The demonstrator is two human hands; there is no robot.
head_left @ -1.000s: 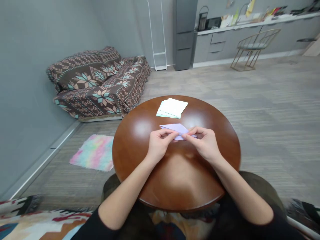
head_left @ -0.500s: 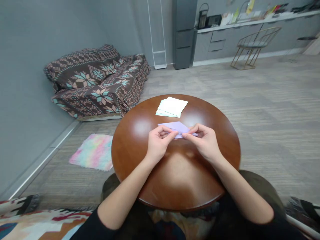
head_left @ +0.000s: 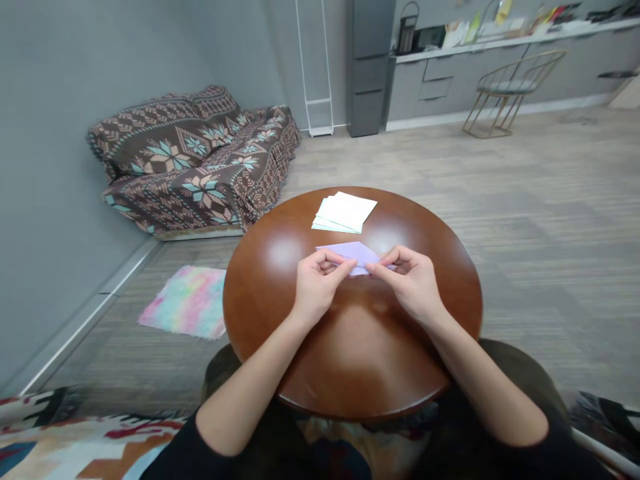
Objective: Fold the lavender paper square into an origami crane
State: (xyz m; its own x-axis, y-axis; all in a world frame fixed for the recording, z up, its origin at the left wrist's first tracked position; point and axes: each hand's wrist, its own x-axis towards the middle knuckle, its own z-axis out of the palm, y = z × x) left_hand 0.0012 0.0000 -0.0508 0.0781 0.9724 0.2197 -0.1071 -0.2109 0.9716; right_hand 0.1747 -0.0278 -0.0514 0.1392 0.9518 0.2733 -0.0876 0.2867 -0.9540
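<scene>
A folded sheet of light purple paper (head_left: 356,251) is held low over the middle of the round brown table (head_left: 350,347). My left hand (head_left: 320,277) pinches its near left part between thumb and fingers. On the other side, my right hand (head_left: 407,272) pinches the near right part the same way. The two thumbs are close together at the near edge, and the fingers hide portions of the folds. Beyond the purple paper lies a fanned stack of white and pale green paper sheets (head_left: 346,212).
Left of the table are a sofa (head_left: 200,160) under a patterned cover and a fluffy pastel rug (head_left: 187,301). Farther back stand a grey fridge (head_left: 371,67), a kitchen counter (head_left: 450,50) and a wire-backed chair (head_left: 510,87).
My right thumb has shifted very slightly to the right along the near edge of the purple paper. My left hand keeps its pinch, and the paper stack stays put.
</scene>
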